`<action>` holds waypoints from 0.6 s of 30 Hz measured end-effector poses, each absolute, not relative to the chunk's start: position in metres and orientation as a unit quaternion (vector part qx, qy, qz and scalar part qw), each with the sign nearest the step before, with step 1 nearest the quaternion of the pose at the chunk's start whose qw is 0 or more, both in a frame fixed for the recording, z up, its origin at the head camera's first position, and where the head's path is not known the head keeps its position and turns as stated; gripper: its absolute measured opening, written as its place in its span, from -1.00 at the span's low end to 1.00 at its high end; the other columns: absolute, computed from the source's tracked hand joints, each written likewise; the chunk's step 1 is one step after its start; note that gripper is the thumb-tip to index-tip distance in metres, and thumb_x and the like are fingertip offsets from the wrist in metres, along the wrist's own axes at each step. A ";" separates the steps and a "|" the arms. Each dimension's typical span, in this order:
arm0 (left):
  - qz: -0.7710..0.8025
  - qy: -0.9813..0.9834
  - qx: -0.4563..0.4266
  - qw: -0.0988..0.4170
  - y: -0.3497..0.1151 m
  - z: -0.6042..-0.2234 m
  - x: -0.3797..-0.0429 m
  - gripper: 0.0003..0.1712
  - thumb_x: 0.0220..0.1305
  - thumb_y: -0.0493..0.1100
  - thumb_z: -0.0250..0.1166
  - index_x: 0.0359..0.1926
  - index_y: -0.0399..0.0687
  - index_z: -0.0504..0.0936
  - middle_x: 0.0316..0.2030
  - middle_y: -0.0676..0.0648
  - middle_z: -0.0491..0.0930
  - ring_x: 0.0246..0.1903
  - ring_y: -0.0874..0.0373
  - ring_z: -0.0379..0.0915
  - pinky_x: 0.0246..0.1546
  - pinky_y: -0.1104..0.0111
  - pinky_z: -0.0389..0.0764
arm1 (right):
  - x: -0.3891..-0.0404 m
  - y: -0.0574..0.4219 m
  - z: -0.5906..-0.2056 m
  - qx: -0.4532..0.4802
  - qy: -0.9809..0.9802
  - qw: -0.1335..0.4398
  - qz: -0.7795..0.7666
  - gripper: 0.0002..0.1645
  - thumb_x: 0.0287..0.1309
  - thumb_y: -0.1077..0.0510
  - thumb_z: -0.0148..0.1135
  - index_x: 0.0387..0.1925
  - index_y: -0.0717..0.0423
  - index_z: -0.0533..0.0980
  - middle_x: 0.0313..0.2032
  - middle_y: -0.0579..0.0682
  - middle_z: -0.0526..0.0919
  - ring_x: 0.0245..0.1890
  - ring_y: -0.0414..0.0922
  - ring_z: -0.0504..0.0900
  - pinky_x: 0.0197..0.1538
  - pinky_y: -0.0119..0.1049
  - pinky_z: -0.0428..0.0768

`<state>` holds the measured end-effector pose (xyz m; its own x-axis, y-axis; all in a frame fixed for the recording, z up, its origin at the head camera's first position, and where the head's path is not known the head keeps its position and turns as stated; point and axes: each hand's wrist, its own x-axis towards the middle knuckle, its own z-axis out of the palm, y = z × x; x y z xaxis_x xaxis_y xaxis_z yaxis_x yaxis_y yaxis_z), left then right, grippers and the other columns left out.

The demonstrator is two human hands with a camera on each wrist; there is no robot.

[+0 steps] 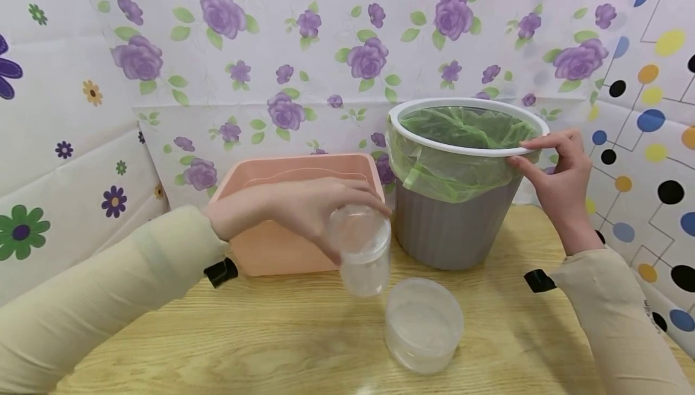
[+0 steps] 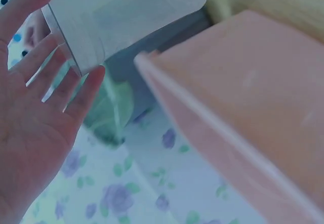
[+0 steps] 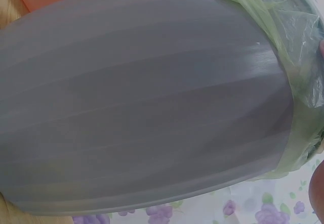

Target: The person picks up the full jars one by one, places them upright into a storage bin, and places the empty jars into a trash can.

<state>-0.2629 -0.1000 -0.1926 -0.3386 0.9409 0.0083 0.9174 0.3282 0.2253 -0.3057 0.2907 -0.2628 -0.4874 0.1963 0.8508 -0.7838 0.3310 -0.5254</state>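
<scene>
My left hand [image 1: 312, 208] grips a clear plastic jar [image 1: 366, 271] by its lid end, in front of the pink basin [image 1: 288, 253]. The left wrist view has thumb and fingers on opposite sides of the see-through jar [image 2: 136, 19]. At the right, my right hand [image 1: 564, 169] pinches the white rim ring [image 1: 461, 150] of a grey trash can [image 1: 447, 229] between thumb and fingers. A green trash bag [image 1: 450, 181] lines the can and folds over its edge. Ribbed grey wall of the trash can [image 3: 142, 97] fills most of the right wrist view.
A round clear plastic container [image 1: 423, 328] stands on the wooden table [image 1: 260, 328], in front of the trash can. The basin sits left of the can, close beside it. Flowered sheeting [image 1: 304, 69] hangs behind, and dotted sheeting [image 1: 651, 160] covers the right side.
</scene>
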 end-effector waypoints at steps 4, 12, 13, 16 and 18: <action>0.104 0.801 0.588 0.043 -0.104 -0.174 -0.266 0.00 -0.14 -0.03 0.63 0.38 0.08 0.40 0.27 0.03 0.41 0.27 0.16 0.31 0.31 0.19 0.41 | -0.305 0.290 -0.262 0.221 -0.671 0.455 0.542 -0.72 -0.06 0.45 0.44 -0.22 0.39 0.64 -0.29 -0.25 0.42 -0.10 -0.32 0.37 -0.20 -0.58 0.36; 0.106 0.814 0.572 0.018 -0.105 -0.150 -0.268 0.01 -0.17 -0.15 0.63 0.38 0.00 0.40 0.32 -0.02 0.40 0.35 0.09 0.27 0.34 0.12 0.40 | -0.306 0.291 -0.263 0.218 -0.675 0.457 0.537 -0.72 -0.06 0.45 0.44 -0.22 0.41 0.63 -0.29 -0.26 0.42 -0.10 -0.32 0.37 -0.27 -0.58 0.34; 0.106 0.815 0.570 0.011 -0.106 -0.147 -0.269 0.01 -0.17 -0.16 0.63 0.37 -0.01 0.40 0.33 -0.03 0.40 0.36 0.08 0.27 0.32 0.11 0.41 | -0.306 0.291 -0.263 0.219 -0.676 0.457 0.534 -0.72 -0.05 0.45 0.44 -0.21 0.42 0.63 -0.29 -0.27 0.42 -0.10 -0.33 0.37 -0.26 -0.58 0.34; 0.106 0.822 0.560 -0.010 -0.108 -0.136 -0.270 0.00 -0.17 -0.18 0.63 0.37 0.00 0.40 0.34 -0.03 0.39 0.37 0.07 0.24 0.30 0.07 0.44 | -0.306 0.290 -0.263 0.220 -0.674 0.458 0.536 -0.72 -0.06 0.45 0.44 -0.22 0.41 0.63 -0.29 -0.26 0.42 -0.10 -0.32 0.37 -0.24 -0.58 0.34; 0.105 0.830 0.547 -0.023 -0.109 -0.128 -0.271 0.00 -0.16 -0.17 0.63 0.38 0.04 0.40 0.36 0.00 0.37 0.37 0.09 0.23 0.24 0.05 0.50 | -0.306 0.291 -0.262 0.219 -0.675 0.458 0.535 -0.72 -0.05 0.45 0.44 -0.22 0.41 0.63 -0.29 -0.26 0.42 -0.10 -0.33 0.37 -0.24 -0.58 0.35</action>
